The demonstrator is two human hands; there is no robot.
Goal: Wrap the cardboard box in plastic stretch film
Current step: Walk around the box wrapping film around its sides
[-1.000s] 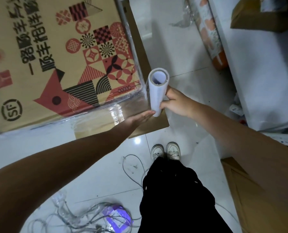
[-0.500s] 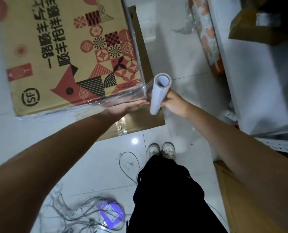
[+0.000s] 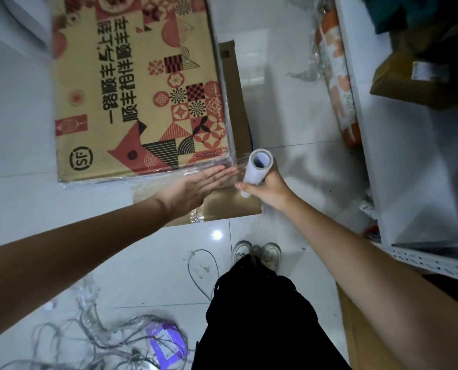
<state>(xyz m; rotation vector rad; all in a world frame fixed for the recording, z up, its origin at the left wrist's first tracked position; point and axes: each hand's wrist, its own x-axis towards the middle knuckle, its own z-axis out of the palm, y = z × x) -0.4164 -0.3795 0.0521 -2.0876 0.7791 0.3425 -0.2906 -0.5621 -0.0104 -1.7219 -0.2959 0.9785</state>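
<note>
2 hands share the job in the head view. Near the cardboard box (image 3: 142, 102), at its near right corner, the left hand (image 3: 196, 186) lies flat with straight fingers, apparently smoothing the stretch film (image 3: 196, 170) down. Just right, the right hand (image 3: 268, 190) grips the film roll (image 3: 257, 169) upright, likely to keep tension.

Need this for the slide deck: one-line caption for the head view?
Left hand flat on film at the printed cardboard box corner; right hand grips the stretch film roll.
</note>
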